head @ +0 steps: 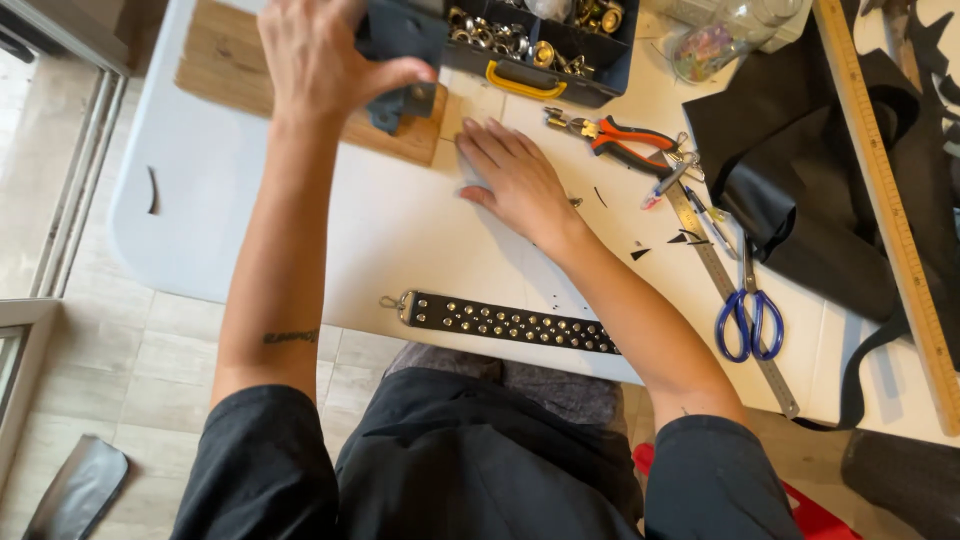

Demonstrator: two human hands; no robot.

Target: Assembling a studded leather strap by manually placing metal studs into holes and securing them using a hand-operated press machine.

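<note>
My left hand (315,60) pinches a small dark grey leather piece (400,105) between thumb and fingers, over the wooden block (230,60). It looks light and floppy, so gripping near its riveted edge seems best. My right hand (515,180) lies flat, fingers released, on the white table (400,240).

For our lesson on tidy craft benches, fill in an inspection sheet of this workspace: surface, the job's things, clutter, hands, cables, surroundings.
Surface: white table, small dark scraps scattered on it.
Job's things: dark leather piece on a wooden block; studded black strap lies at the near edge.
Clutter: compartment box of metal fittings, orange-handled pliers, blue-handled scissors, steel ruler, wooden ruler, black leather sheet, clear jar.
Hands: left hand grips the leather piece; right hand flat on the table, fingers spread.
Cables: nothing seen.
Surroundings: tiled floor, window frame at left.
</note>
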